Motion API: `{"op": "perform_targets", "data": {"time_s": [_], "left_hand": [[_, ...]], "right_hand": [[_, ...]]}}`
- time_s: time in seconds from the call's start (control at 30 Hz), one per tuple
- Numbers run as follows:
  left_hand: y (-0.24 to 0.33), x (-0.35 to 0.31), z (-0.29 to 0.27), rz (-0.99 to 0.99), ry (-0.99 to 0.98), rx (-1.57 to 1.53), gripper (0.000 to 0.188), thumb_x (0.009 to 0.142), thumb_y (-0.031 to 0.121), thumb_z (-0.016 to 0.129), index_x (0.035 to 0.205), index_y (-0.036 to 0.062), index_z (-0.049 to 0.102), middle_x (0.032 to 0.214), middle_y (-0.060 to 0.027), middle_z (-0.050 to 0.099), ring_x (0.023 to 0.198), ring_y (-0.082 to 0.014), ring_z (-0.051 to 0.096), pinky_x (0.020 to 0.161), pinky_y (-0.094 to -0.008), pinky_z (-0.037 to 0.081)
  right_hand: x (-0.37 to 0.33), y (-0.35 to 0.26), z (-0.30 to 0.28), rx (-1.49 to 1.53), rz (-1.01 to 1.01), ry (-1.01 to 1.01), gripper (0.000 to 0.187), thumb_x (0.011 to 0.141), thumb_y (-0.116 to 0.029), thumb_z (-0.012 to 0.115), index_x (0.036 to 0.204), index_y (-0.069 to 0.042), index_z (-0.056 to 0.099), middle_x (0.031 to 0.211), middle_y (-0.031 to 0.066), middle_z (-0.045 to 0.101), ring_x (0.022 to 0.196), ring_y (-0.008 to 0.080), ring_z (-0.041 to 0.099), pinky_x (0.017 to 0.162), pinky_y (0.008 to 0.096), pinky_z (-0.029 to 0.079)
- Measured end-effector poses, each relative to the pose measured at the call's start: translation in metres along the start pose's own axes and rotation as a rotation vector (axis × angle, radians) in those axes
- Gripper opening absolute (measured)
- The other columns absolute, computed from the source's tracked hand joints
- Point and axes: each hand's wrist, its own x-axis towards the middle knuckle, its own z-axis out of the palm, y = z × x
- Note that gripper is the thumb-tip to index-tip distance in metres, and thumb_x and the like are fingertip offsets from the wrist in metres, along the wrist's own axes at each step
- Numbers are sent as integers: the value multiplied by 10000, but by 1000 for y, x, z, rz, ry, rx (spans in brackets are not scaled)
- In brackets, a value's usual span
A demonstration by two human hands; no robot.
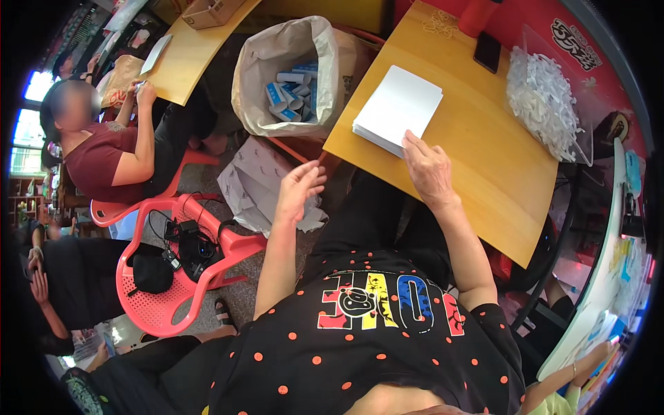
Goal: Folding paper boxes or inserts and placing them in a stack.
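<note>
A neat stack of white paper sheets or cards (400, 104) lies on the yellow wooden table (484, 173). At its near right corner, the fingertips of my right hand (429, 169) rest on the edge, stretched out; no sheet is visibly lifted. My left hand (301, 190) hovers off the table's left edge, its fingers loosely bent and apart with nothing in them. Beyond it stands a large whitish sack (252, 79) holding several rolled blue-and-white paper tubes (294, 90).
A clear bin of white curled strips (546, 104) stands at the table's right, near a dark phone (487, 52) and rubber bands (440, 24). A crumpled white bag (259, 183) lies below the sack. A red chair (149, 304) holds cables. Another person (104, 155) sits at the left.
</note>
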Motion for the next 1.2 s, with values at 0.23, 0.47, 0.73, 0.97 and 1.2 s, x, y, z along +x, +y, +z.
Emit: {"op": "perform_targets", "data": {"time_s": [0.23,0.47,0.73,0.97,1.2], "left_hand": [[2,-9,21,-170,-150,23,384,938,280,550,1167,-29,563,1076,-154,639,925,-205,650,744,-282,537],[35,-5,64,-166,-484,-728,519,966,391,446,1240,-48,485,1182,-174,593,1083,-253,590,948,-397,464],[30,-28,73,103,-316,-348,295,805,-124,520,1065,-32,624,1157,-179,609,1017,-256,620,912,-355,498],[48,-51,82,787,-358,370,253,679,-137,566,823,8,714,1164,-204,607,1100,-286,584,945,-352,456],[49,-59,89,1005,-288,732,349,693,-157,523,959,13,672,1186,-167,604,1177,-305,535,967,-364,432]], "right_hand": [[2,-6,-8,184,85,109,153,795,-18,638,947,5,643,1024,111,658,833,266,648,700,336,525],[-17,-38,-68,494,-139,17,223,753,41,641,975,16,644,950,163,650,877,304,649,743,354,539],[-41,-43,-82,998,563,-208,75,805,-83,682,833,-13,674,802,28,621,723,96,534,627,228,401],[-35,-24,-51,1519,838,-133,99,831,-108,664,833,-9,669,1038,51,620,918,103,535,802,239,413],[-42,-22,-26,1519,875,-44,104,850,-67,652,901,21,674,882,32,657,761,84,581,749,217,464]]}}
